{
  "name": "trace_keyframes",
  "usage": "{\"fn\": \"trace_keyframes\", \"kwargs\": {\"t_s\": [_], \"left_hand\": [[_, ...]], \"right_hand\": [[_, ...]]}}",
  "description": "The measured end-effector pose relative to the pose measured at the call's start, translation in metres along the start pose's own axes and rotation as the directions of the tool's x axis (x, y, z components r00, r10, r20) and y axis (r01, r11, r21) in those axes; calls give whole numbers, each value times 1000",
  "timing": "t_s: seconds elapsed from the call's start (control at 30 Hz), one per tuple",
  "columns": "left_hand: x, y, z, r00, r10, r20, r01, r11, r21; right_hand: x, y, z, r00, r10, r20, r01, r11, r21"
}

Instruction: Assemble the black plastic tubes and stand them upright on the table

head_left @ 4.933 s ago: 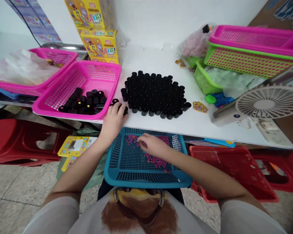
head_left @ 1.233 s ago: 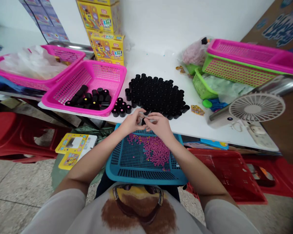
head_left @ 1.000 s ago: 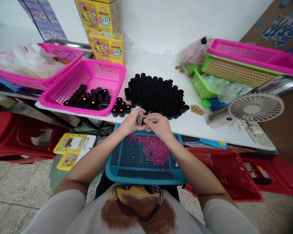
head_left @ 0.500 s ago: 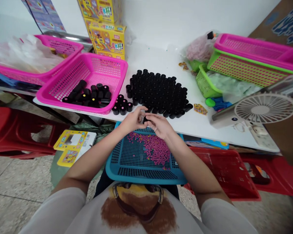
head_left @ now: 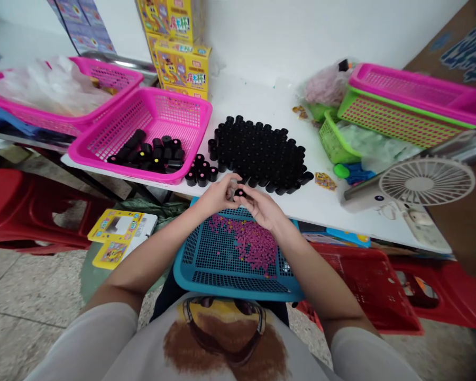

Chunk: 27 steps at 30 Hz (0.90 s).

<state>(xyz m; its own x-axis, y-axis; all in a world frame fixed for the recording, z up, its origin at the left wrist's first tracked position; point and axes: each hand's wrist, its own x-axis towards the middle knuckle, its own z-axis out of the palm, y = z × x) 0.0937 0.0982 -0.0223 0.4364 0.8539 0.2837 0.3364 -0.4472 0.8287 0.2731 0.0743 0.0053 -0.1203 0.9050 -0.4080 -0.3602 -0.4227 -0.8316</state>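
Note:
Between my hands is a small black cylinder [head_left: 240, 194] with a pink dot on its top. My left hand [head_left: 221, 193] curls its fingers around the cylinder's left side. From the right, my right hand [head_left: 259, 205] pinches it with thumb and fingers. Below them a blue basket [head_left: 206, 288] rests on my lap, with small pink pieces [head_left: 257, 243] and a few yellow ones scattered in it. Just beyond my hands stands a tight block of black cylinders [head_left: 259, 151]. A small group of pink-dotted cylinders [head_left: 201, 172] stands left of it.
A pink basket [head_left: 204, 119] at left holds black cylinders, some with yellow dots. Behind it are stacked yellow boxes [head_left: 184, 69]. A white fan [head_left: 426, 182], a green basket [head_left: 333, 143] and a pink basket [head_left: 412, 90] are at right. A red crate [head_left: 365, 286] sits below.
The cylinder between my hands has tipped so that its pink-dotted top now shows. My hands stay in nearly the same place; the view has shifted slightly.

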Motion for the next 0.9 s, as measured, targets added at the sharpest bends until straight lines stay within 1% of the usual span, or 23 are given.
{"fn": "trace_keyframes", "kwargs": {"t_s": [0.17, 0.27, 0.37, 0.43, 0.47, 0.5, 0.53, 0.57, 0.6, 0.63, 0.67, 0.7, 0.77, 0.8, 0.87, 0.9], "left_hand": [[1, -4, 0, 1000, -6, 9, 6, 997, 77], [3, 1, -2, 999, -20, 30, 15, 986, 164], [1, 15, -5, 999, -31, 43, 17, 951, 310], [-3, 28, -7, 999, -40, 16, 30, 902, 432], [-6, 35, -9, 999, -42, -3, 38, 872, 488], [-9, 40, -11, 999, -42, -20, 46, 843, 537], [-12, 44, -14, 999, -41, -35, 54, 818, 572], [-14, 46, -17, 998, -39, -51, 62, 792, 607], [-16, 47, -21, 997, -36, -70, 73, 757, 650], [-17, 46, -26, 995, -33, -93, 89, 710, 699], [-17, 44, -30, 993, -29, -117, 108, 652, 751], [-18, 41, -35, 990, -26, -136, 125, 589, 799], [-18, 35, -42, 988, -22, -154, 145, 485, 863], [-17, 32, -44, 988, -15, -156, 145, 461, 876], [-16, 29, -43, 989, 31, -142, 113, 447, 887], [-14, 30, -40, 991, 68, -118, 74, 456, 887]], "right_hand": [[3, 3, -2, 1000, 1, 3, -1, 1000, -26], [6, 3, 0, 1000, -10, 5, 11, 998, -61], [4, 3, 4, 998, -61, 14, 63, 991, -118], [-3, 7, 3, 993, -114, 17, 116, 983, -145], [-9, 10, 0, 987, -158, 33, 161, 968, -192], [-15, 14, -3, 975, -207, 74, 220, 934, -281], [-22, 18, -8, 959, -248, 140, 283, 875, -393], [-28, 23, -13, 937, -263, 228, 345, 789, -508], [-33, 29, -19, 912, -248, 326, 403, 685, -607], [-38, 35, -24, 886, -205, 417, 453, 580, -677], [-41, 40, -28, 861, -148, 486, 490, 496, -717], [-42, 46, -31, 843, -91, 531, 512, 442, -737], [-40, 57, -35, 809, 11, 588, 559, 296, -775], [-37, 62, -36, 803, 53, 594, 571, 219, -791], [-31, 72, -38, 807, 122, 578, 573, 73, -816], [-27, 77, -38, 811, 151, 566, 571, 8, -821]]}}
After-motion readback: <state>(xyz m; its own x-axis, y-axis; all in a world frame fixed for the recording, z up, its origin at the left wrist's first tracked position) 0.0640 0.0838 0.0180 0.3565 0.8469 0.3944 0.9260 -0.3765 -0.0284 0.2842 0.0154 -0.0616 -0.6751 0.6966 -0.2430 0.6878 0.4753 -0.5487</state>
